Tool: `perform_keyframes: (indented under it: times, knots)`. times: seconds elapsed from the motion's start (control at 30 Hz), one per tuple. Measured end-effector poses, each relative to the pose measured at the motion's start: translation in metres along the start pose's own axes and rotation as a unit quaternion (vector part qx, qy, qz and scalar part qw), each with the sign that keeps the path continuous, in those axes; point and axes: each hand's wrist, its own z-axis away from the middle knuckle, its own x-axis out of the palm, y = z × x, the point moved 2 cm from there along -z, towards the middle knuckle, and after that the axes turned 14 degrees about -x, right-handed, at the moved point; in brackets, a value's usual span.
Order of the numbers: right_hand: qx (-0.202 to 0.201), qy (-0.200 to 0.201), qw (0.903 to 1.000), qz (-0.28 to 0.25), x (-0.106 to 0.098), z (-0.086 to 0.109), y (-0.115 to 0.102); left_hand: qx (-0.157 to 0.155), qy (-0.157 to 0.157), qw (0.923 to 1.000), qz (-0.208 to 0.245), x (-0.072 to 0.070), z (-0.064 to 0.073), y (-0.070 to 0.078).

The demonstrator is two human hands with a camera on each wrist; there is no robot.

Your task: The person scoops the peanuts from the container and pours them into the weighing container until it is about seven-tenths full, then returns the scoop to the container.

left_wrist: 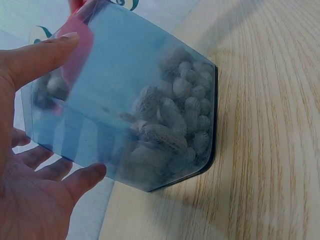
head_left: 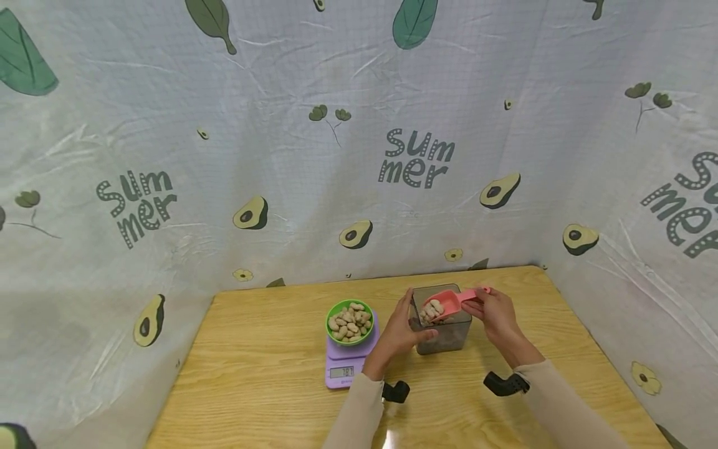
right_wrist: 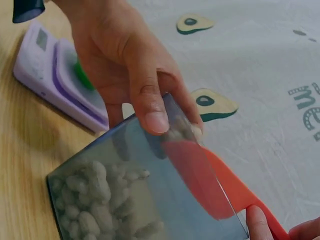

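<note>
A see-through grey plastic box (head_left: 445,342) stands on the table, with unshelled peanuts (left_wrist: 172,117) heaped at its bottom. My left hand (head_left: 399,335) holds the box at its left side, thumb on the near wall and fingers round the far side. The handle of a red-pink scoop (head_left: 451,302) is pinched in my right hand (head_left: 498,319), at the box's right. The scoop's bowl lies inside the box's mouth, carrying several peanuts (head_left: 432,309). In the right wrist view only fingertips (right_wrist: 257,222) of that hand show at the handle.
Left of the box, a purple kitchen scale (head_left: 343,353) bears a green bowl (head_left: 328,323) filled with peanuts. Digits show on the scale's display (head_left: 341,372). A printed sheet (head_left: 303,187) hangs behind the wooden table (head_left: 252,362) and along its sides.
</note>
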Motion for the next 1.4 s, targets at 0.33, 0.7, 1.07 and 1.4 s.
perform_keyframes:
  times: [0.33, 0.7, 1.07, 1.4]
  knots:
    - [0.035, 0.015, 0.9961, -0.08, -0.011, 0.004, -0.004, -0.007, -0.007, 0.9998, 0.018, -0.001, 0.002, 0.002]
    - [0.036, 0.009, 0.9903, -0.134, -0.006, -0.001, -0.026, 0.036, 0.034, 0.998, -0.038, -0.021, 0.015, 0.021]
    - [0.046, -0.002, 0.9889, -0.141, 0.01, -0.001, -0.034, 0.021, 0.055, 0.9981, -0.017, -0.049, 0.034, 0.024]
    - [0.063, -0.014, 0.9873, -0.145, 0.035, 0.001, -0.031, 0.033, 0.083, 0.996, -0.009, -0.074, 0.054, 0.015]
